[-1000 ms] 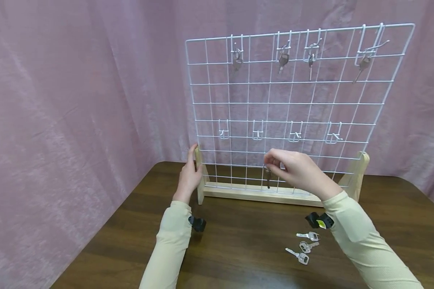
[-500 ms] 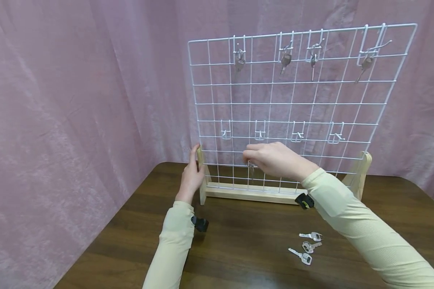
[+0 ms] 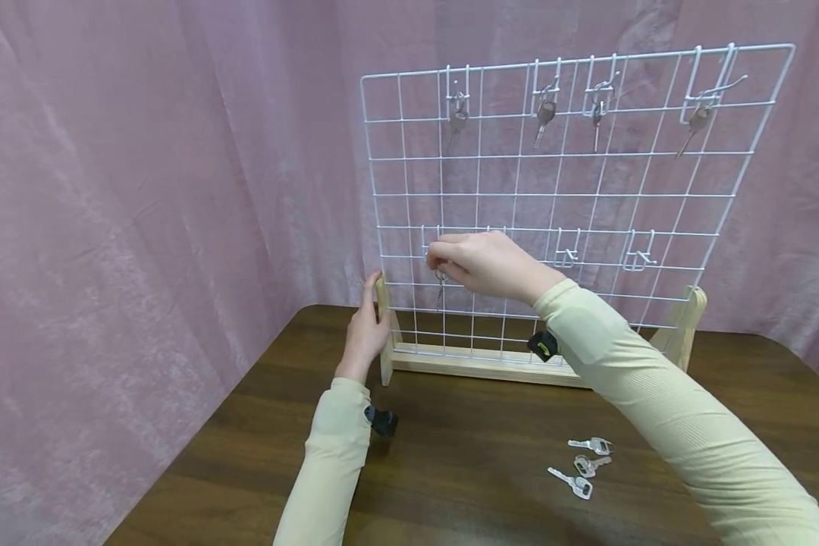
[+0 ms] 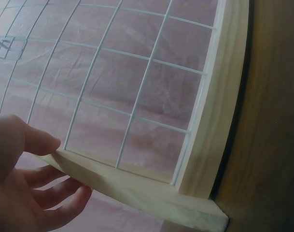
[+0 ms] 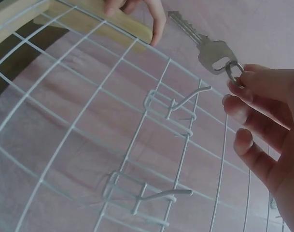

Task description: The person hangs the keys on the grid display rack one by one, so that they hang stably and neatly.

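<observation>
My right hand [image 3: 484, 262] pinches a small metal ring [image 5: 233, 72] between thumb and index finger. A silver key [image 5: 217, 55] is on that ring, blade pointing away from the fingers in the right wrist view. The hand is in front of the lower left part of a white wire grid [image 3: 478, 195], near the leftmost lower hook [image 5: 192, 99]. Another lower hook [image 5: 166, 195] is hidden behind the hand in the head view. My left hand [image 3: 366, 334] grips the left end piece of the wooden stand [image 4: 122, 191], thumb on one side and fingers on the other.
Several keys, such as one key [image 3: 546, 112], hang from the upper hooks. Two lower hooks at right, one hook [image 3: 566, 258] among them, hold nothing. Three loose keys [image 3: 573, 483] lie on the brown table [image 3: 450, 462]. A pink curtain [image 3: 143, 189] hangs behind.
My right hand has moved left and upward with the key, from the grid's lower middle to the leftmost lower hook. The left hand keeps its grip on the stand.
</observation>
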`<state>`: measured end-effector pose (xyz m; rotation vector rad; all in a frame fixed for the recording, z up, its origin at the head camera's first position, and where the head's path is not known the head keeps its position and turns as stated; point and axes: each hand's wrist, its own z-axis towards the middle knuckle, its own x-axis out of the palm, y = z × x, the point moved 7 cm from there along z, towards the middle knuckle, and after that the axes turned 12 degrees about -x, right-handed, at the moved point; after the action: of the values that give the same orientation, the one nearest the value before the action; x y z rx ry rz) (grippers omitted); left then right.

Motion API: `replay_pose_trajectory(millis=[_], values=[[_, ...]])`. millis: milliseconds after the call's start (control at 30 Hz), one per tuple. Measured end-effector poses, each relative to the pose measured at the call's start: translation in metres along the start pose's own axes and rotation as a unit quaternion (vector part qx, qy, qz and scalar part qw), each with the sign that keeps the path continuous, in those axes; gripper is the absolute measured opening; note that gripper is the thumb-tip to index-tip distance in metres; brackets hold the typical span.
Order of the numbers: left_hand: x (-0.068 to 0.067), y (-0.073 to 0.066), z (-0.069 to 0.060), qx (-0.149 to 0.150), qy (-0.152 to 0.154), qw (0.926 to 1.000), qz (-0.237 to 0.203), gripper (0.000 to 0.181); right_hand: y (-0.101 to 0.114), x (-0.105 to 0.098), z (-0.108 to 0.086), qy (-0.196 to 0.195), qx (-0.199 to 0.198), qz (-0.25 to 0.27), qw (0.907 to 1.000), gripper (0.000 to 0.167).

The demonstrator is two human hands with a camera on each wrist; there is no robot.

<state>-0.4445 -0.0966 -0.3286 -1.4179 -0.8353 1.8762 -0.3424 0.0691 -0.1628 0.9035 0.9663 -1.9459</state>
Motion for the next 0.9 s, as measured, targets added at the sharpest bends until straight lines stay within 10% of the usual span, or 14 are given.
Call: replay_pose_trajectory(millis=[900], values=[[0.001,0.001,0.001,0.001,-0.005,0.9999,-0.009,0.071,-0.036,0.014,0.030,0.058,0.087,0.010,0.9945,0.011]])
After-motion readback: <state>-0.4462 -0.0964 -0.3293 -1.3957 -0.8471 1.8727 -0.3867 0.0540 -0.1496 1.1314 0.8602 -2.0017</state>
